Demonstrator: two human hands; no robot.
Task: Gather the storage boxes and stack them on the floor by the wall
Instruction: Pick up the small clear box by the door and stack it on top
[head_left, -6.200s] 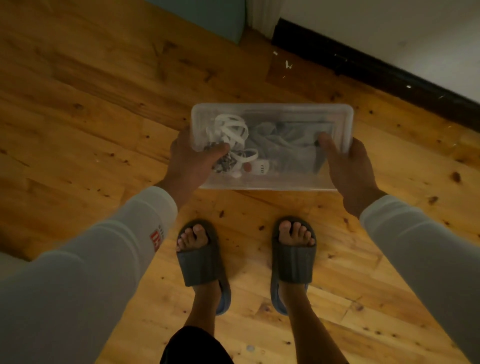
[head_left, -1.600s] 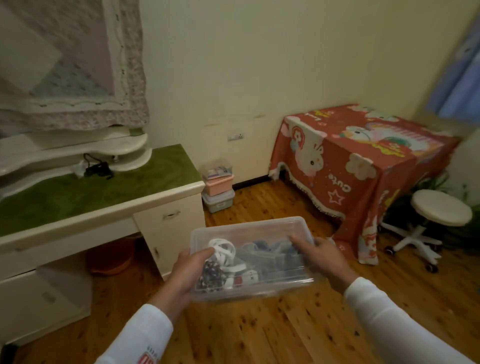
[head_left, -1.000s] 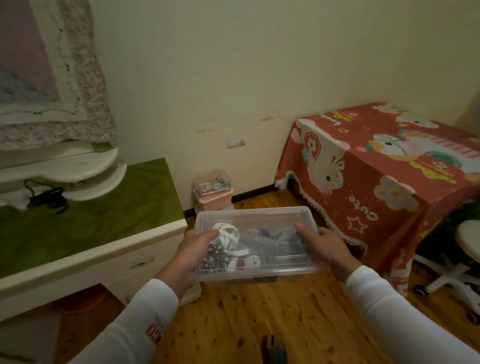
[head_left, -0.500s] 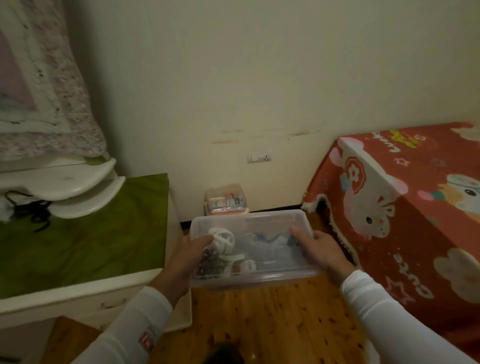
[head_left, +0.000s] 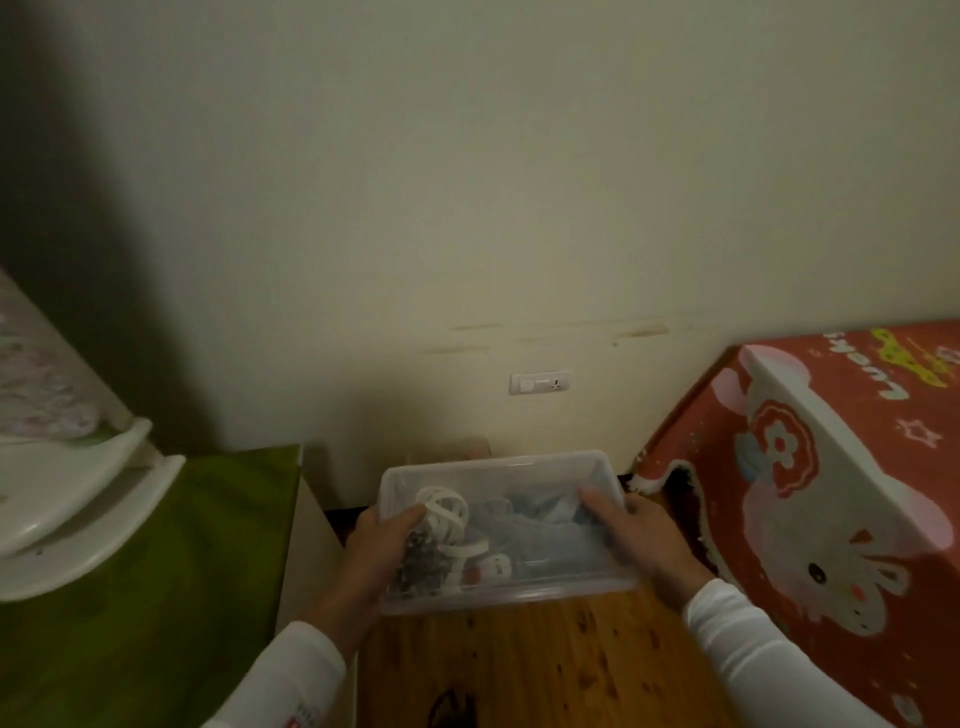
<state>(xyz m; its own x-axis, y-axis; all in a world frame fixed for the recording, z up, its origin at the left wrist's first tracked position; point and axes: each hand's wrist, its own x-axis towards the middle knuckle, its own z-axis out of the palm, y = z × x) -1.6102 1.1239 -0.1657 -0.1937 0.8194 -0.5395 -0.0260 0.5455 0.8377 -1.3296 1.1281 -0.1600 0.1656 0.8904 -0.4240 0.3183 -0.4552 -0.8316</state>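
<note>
The fingers of the left hand (head_left: 375, 552) are curled over the left rim of the clear storage box (head_left: 550, 525), and those of the right hand (head_left: 647, 540) are hooked over its right rim, so that the box is gripped at both ends and held level above the wooden floor (head_left: 545, 670). White straps and grey cloth are seen through its walls. The box is framed by a green-topped cabinet (head_left: 171, 587) at left, a red cartoon-print cloth (head_left: 831, 499) at right, and the cream wall (head_left: 467, 208) with its socket (head_left: 539, 383) behind.

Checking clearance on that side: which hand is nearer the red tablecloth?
Right. The right hand grips the clear box's end beside the red tablecloth; the left hand holds the far end.
</note>
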